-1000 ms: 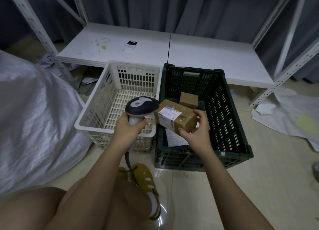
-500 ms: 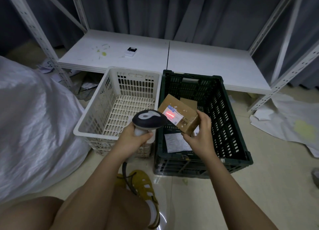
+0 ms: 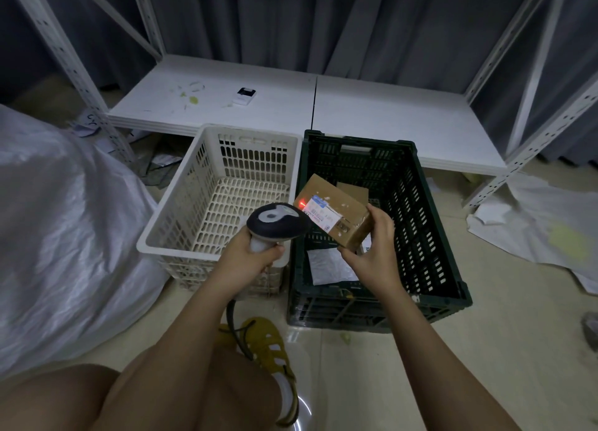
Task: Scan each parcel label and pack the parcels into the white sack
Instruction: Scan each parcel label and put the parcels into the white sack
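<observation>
My right hand (image 3: 372, 252) grips a brown cardboard parcel (image 3: 343, 204) above the dark green crate (image 3: 437, 236), its white label tilted up and to the left. My left hand (image 3: 249, 259) holds the handle of a black and grey barcode scanner (image 3: 275, 223), whose head points at the label. A red scan dot glows at the label's left corner. A second brown parcel (image 3: 354, 189) and a white flat parcel (image 3: 326, 265) lie inside the crate. The white sack (image 3: 64, 236) bulges at the left.
A white slotted basket (image 3: 220, 204) stands left of the crate, with nothing visible in it. A low white shelf board (image 3: 372, 113) with a small white device (image 3: 245, 95) lies behind. Shelf uprights rise on both sides. Crumpled paper lies on the floor at right. My knee and yellow shoe (image 3: 271, 353) are below.
The red scan light slid from the middle of the label to its left corner. Both hands and the parcel stayed at about the same place over the crate.
</observation>
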